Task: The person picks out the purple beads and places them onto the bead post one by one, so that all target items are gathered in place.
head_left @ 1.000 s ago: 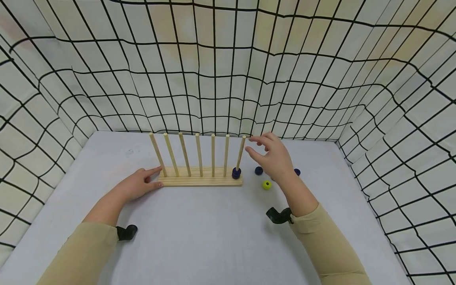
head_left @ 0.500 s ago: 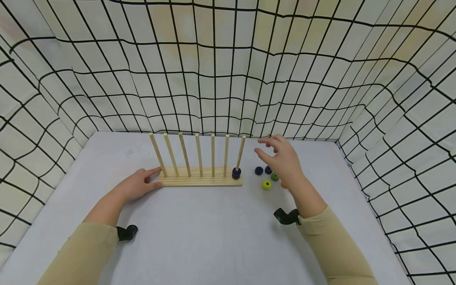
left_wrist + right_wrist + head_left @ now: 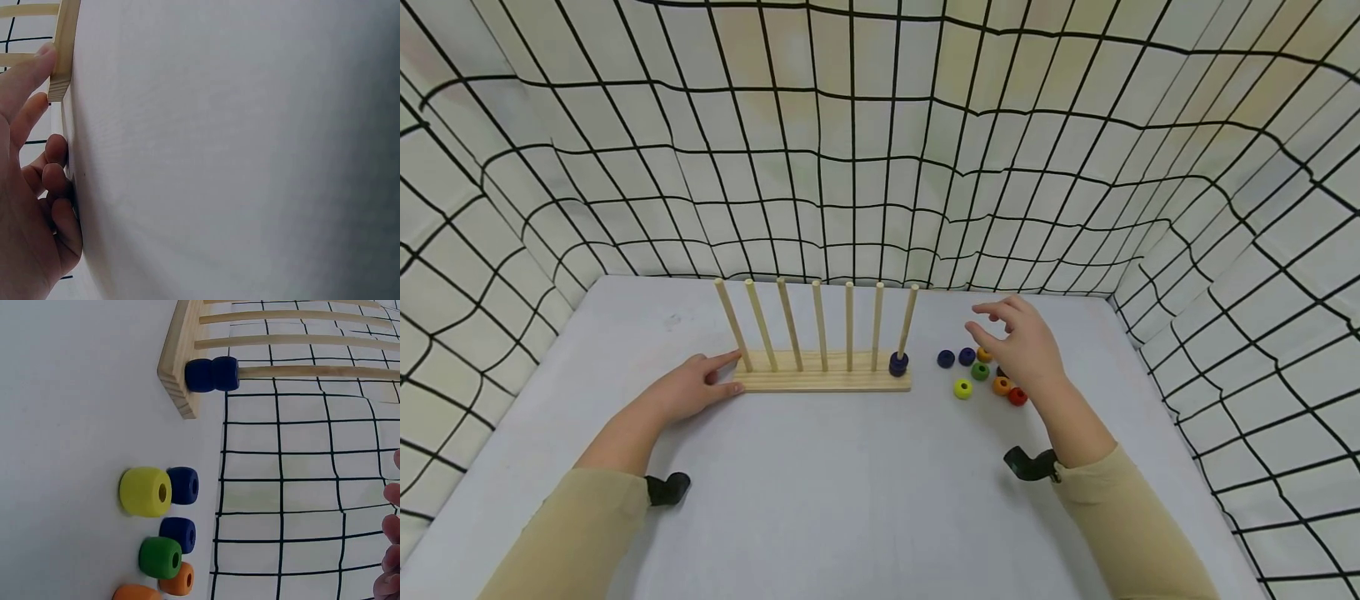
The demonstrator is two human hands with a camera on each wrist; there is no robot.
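Note:
A wooden stand (image 3: 820,384) holds a row of several upright pegs, with two dark blue beads (image 3: 898,364) stacked low on its rightmost peg. My left hand (image 3: 688,388) grips the stand's left end by thumb and index finger; its other fingers curl near the table in the left wrist view. Right of the stand, my right hand (image 3: 1021,346) hovers above loose beads with fingers loosely bent and nothing between them. Among these lie a yellow bead (image 3: 145,492), a green bead (image 3: 160,557), blue beads (image 3: 184,485), orange beads (image 3: 1002,385) and a red bead (image 3: 1017,396).
A white table surface (image 3: 820,500) lies under everything. Black netting (image 3: 850,183) over pale walls encloses the back and both sides. On each sleeve cuff a black wrist camera mount (image 3: 1030,463) sticks out inward.
My right hand has moved right and slightly toward me, away from the rightmost peg, uncovering more loose beads. My left hand and the stand have stayed in place.

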